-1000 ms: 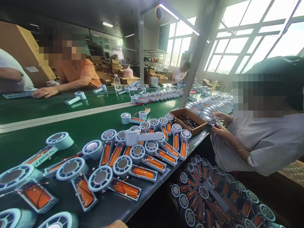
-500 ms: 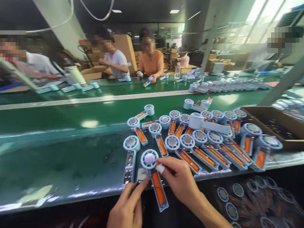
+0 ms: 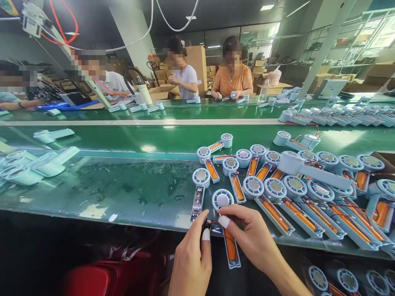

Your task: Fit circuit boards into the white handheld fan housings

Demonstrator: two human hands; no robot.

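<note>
A light-blue handheld fan point(image 3: 222, 199) with an orange battery in its open handle lies face up, its handle sticking out past the bench edge. My left hand point(image 3: 193, 255) is left of the handle, pinching a small black part point(image 3: 207, 224) with a thin red wire between thumb and index finger. Over the fan's neck, my right hand point(image 3: 247, 230) has thumb and index finger closed together by the lower rim of the fan head. What sits between those fingertips is hidden. Just left lies another fan point(image 3: 200, 177) with a circuit board point(image 3: 197, 202) in its handle.
Several open fans with orange batteries point(image 3: 274, 216) crowd the bench point(image 3: 129, 193) on the right. Closed light-blue shells point(image 3: 46, 166) are piled at left. Below the edge are a red surface point(image 3: 89, 277) and more fans point(image 3: 347, 279). Several co-workers sit across the green line.
The view has turned left, so the bench things appear farther right. My left fingers, earlier by the fan's neck, now pinch the black part. My right hand stays at the neck.
</note>
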